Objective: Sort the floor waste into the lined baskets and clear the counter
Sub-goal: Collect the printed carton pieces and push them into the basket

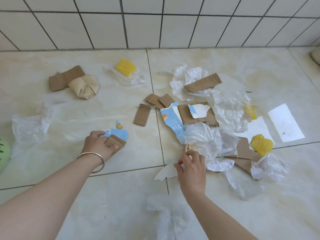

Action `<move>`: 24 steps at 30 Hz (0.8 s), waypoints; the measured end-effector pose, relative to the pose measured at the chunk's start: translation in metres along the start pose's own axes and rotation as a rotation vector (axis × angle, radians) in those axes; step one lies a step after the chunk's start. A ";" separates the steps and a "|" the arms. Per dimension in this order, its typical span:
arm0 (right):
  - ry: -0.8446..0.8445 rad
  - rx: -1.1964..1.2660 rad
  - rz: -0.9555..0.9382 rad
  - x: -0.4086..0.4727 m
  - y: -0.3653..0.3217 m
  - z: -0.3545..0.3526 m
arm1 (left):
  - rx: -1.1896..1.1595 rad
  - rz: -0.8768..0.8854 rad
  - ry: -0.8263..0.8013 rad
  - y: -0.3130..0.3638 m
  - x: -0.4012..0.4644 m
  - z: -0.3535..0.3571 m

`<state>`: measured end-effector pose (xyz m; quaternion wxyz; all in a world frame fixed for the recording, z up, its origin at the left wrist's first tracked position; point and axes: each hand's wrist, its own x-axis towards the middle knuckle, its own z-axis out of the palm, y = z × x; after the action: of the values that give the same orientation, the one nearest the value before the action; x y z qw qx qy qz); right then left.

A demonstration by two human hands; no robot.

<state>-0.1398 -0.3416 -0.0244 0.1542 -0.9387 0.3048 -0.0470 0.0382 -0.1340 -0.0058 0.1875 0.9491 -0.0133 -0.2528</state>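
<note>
Your left hand (100,144) reaches out low over the tiled floor (86,108), bangle (97,159) at the wrist, its fingers closed around a small cardboard scrap (116,142) that lies on a torn blue carton piece (119,133). Your right hand (191,168) stretches toward the near edge of the main litter pile, fingers curled and pinching at a white torn card piece (166,171); whether it has truly gripped it, you cannot tell from here.

The waste lies scattered across the floor before the tiled wall (155,23): brown cardboard strips, crumpled clear plastic bags, yellow foam netting (261,144) and a flattened paper cup (86,87). The long blue carton strip (172,121) in the pile carries large letters reading "Yii" or similar; the smaller print is unreadable.
</note>
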 end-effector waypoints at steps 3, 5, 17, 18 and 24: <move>-0.021 -0.030 0.045 0.008 0.009 0.006 | 0.065 0.039 0.018 0.004 0.018 0.000; -0.116 -0.061 0.079 0.010 0.009 0.012 | 0.109 0.073 -0.003 0.003 0.029 0.001; -0.187 -0.169 -0.016 0.030 0.010 0.011 | 0.088 0.064 -0.020 0.002 0.014 0.014; -0.180 -0.179 -0.037 0.028 0.008 0.008 | 0.087 0.057 -0.027 0.002 0.009 0.015; -0.218 -0.103 -0.209 0.006 -0.011 -0.019 | -0.047 -0.049 -0.048 -0.006 -0.020 0.022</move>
<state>-0.1329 -0.3418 -0.0026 0.1324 -0.9714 0.1891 0.0550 0.0097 -0.1339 -0.0159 0.2032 0.9381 0.0113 -0.2803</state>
